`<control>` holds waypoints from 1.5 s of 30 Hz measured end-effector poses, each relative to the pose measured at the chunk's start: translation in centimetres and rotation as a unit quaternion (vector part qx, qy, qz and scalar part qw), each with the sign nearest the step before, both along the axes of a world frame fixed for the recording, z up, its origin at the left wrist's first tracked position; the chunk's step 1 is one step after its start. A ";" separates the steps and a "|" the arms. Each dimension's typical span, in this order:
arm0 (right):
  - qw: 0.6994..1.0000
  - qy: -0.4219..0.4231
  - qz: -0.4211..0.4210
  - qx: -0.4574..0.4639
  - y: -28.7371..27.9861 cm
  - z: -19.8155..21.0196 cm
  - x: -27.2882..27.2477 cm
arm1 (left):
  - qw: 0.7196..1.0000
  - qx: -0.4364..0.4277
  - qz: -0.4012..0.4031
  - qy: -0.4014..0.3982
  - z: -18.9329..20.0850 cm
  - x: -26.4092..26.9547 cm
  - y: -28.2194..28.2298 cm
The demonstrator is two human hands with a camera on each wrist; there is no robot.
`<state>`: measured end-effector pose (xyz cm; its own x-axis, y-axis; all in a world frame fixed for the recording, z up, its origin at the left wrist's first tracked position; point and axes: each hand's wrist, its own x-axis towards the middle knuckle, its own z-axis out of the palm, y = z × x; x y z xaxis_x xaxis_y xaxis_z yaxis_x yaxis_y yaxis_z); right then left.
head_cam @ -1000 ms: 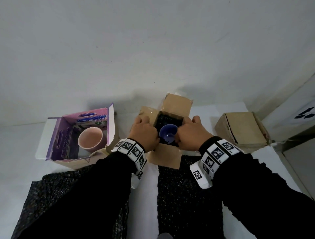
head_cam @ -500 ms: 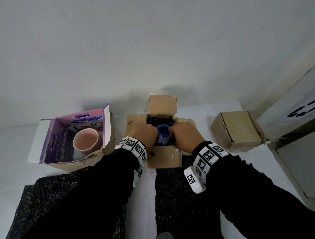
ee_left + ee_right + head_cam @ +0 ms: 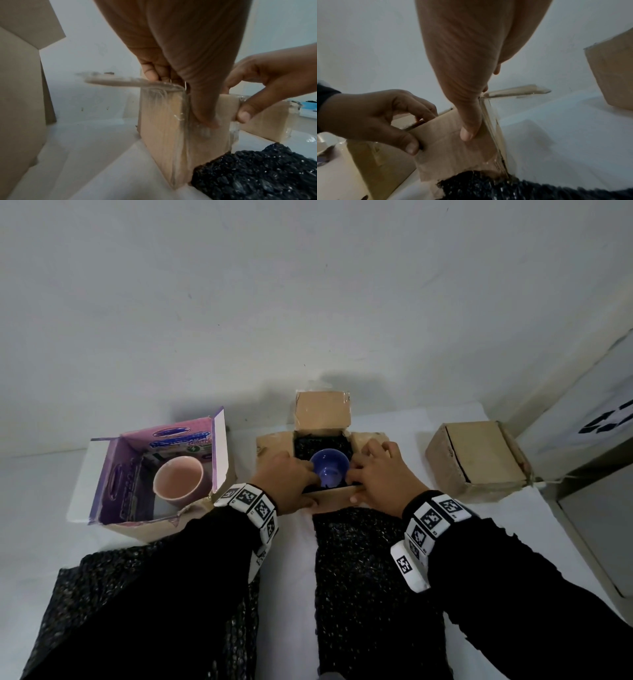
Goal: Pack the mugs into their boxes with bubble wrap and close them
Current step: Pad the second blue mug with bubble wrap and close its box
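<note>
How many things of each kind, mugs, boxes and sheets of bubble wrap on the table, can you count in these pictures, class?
Mugs: 2, the blue mug and the pink mug.
Boxes: 3, the middle brown box, the purple box and the shut brown box.
Sheets of black bubble wrap on the table: 2, the left sheet and the right sheet.
Total: 7.

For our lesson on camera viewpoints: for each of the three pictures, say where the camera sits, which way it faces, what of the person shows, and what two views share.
Head: above, facing forward and down at the middle box holding the blue mug; both sleeves, left hand, right hand.
Left wrist: under the left hand, facing its fingers on the box's near wall.
Right wrist: under the right hand, facing the same wall.
Shared: each wrist view shows the other hand and the black bubble wrap.
</note>
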<state>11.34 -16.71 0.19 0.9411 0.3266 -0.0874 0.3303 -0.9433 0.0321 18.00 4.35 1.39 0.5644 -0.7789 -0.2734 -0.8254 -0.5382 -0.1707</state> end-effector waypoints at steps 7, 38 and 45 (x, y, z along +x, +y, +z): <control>0.997 -0.070 -0.006 -0.027 0.6 -1.2 -0.5 | 0.997 -0.011 0.038 -0.061 -1.2 -1.3 -0.3; 0.997 0.009 -0.062 -0.054 2.0 -0.3 -1.6 | 0.980 0.062 0.182 -0.053 1.7 -4.7 -3.8; 0.992 0.003 -0.120 0.044 1.8 1.4 0.4 | 0.983 0.015 0.180 -0.019 1.1 -0.6 -1.7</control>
<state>11.76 -14.87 1.55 0.9921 0.1008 -0.0741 0.0969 -0.9938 -0.0544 17.36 2.62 2.45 0.8120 -0.5192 -0.2665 -0.5754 -0.7886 -0.2168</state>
